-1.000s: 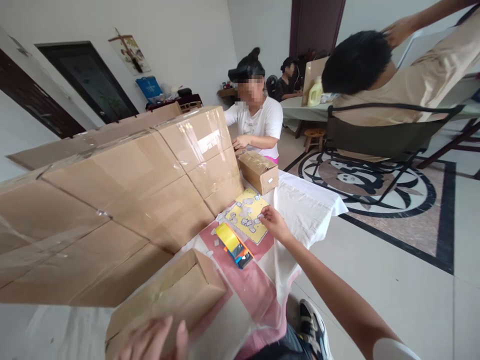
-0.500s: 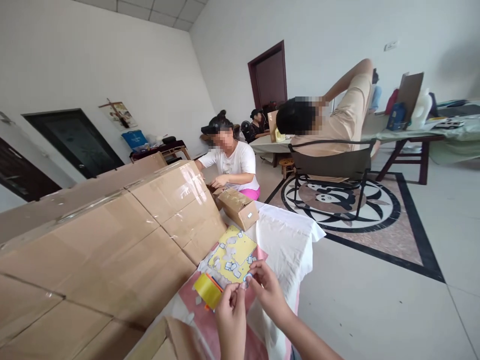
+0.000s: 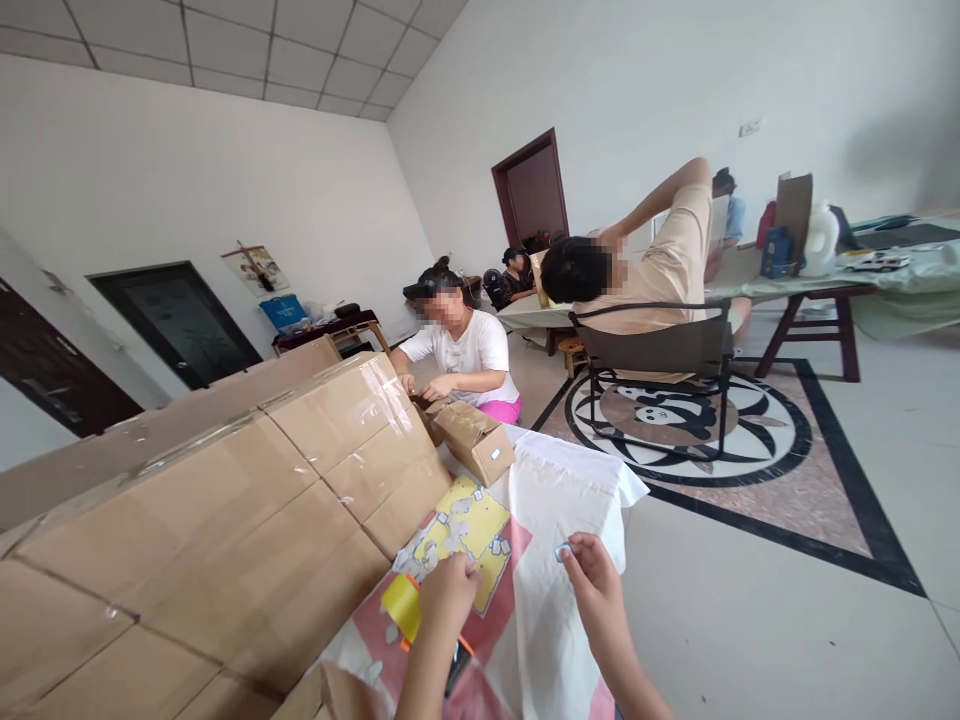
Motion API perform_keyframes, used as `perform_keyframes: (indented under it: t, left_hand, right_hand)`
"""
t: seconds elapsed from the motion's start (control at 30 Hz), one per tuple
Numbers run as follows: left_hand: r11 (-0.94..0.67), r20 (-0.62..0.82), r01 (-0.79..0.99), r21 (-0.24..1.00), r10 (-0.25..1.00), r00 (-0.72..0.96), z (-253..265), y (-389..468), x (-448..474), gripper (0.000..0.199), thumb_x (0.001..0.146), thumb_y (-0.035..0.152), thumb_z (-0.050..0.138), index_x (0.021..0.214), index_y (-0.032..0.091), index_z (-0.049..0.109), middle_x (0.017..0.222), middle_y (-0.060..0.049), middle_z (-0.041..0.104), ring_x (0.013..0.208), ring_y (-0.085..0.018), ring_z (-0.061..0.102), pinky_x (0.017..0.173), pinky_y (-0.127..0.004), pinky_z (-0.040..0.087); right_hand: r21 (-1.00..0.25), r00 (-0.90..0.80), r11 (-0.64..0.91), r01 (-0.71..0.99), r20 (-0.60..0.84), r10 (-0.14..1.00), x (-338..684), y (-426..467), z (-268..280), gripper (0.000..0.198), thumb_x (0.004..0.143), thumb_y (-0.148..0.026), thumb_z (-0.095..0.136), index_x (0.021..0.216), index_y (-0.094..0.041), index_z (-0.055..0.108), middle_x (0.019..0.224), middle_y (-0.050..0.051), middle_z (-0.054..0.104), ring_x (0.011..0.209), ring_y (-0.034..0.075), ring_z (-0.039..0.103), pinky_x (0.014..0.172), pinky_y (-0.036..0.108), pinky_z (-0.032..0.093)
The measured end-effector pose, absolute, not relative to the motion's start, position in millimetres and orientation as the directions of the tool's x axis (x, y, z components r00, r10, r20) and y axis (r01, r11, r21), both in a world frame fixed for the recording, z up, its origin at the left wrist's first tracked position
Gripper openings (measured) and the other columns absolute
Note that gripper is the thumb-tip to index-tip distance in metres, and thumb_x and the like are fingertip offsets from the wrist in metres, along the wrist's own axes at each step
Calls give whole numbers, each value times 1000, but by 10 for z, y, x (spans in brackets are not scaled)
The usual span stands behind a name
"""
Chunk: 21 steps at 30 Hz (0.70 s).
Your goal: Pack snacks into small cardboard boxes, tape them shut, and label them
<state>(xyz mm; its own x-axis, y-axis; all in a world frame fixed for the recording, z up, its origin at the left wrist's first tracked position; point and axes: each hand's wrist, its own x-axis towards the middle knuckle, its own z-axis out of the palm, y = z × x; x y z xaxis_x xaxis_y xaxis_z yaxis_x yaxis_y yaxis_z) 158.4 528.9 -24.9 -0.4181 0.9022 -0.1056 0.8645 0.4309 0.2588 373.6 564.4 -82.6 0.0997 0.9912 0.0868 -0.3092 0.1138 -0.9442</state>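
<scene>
- A wall of stacked cardboard boxes (image 3: 225, 540), sealed with clear tape, is seen to the left of both hands.
- The bench (image 3: 551, 610) is covered by white and pink cloth and is seen beneath both hands.
- A small carton (image 3: 472, 440) is placed beyond both hands; its near end is marked by a white label (image 3: 495, 454), whose print is too small to be read.
- A yellow sheet (image 3: 491, 520), scattered with pale scraps, is spread just beyond the left hand and left of the right hand.
- A tape dispenser (image 3: 403, 605) with a yellow roll is partly hidden by the left hand and forearm.
- The left hand (image 3: 451, 588) is curled narrow; whether anything is held in it cannot be told.
- The right hand (image 3: 596, 580) is pinched around a small white-and-blue piece (image 3: 560, 551), held between thumb and forefinger; no writing can be read on it.
</scene>
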Motion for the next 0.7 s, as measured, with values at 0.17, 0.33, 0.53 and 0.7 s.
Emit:
perform_keyframes:
  t: [0.17, 0.33, 0.53, 0.7]
  left_hand:
    - [447, -193, 894, 15, 879, -436, -303, 5395, 1656, 22, 89, 26, 58, 105, 16, 70, 109, -11, 75, 105, -25, 69, 99, -44, 45]
    - [422, -256, 902, -93, 865, -431, -341, 5379, 1752, 26, 94, 29, 56, 113, 17, 68, 116, -8, 74, 117, -23, 65, 114, -49, 34]
    - [419, -234, 895, -156, 864, -445, -307, 5389, 1759, 28, 90, 38, 63, 109, 16, 69, 111, -7, 74, 111, -23, 66, 113, -49, 33]
    - [444, -16, 890, -102, 894, -448, -83, 5314, 1954, 25, 88, 29, 62, 109, 15, 68, 104, -10, 76, 104, -25, 67, 104, -43, 37]
  right_hand:
    - [-938, 102, 6, -347, -31, 994, 3864, 5461, -1139, 47, 66, -64, 80, 89, -26, 64, 81, 4, 68, 80, 25, 65, 69, 32, 54]
    - [-933, 69, -71, -352, -102, 992, 4068, 5373, -1249, 47, 63, -63, 82, 89, -27, 66, 86, 6, 71, 82, 26, 67, 71, 33, 58]
    - [-931, 92, -50, -361, -88, 992, 4142, 5228, -1124, 46, 61, -64, 82, 84, -28, 66, 85, 6, 70, 82, 27, 67, 71, 34, 58]
    - [-936, 19, -7, -352, -14, 1000, 4081, 5053, -1080, 43, 69, -61, 80, 89, -27, 64, 83, 4, 68, 78, 22, 64, 69, 31, 55]
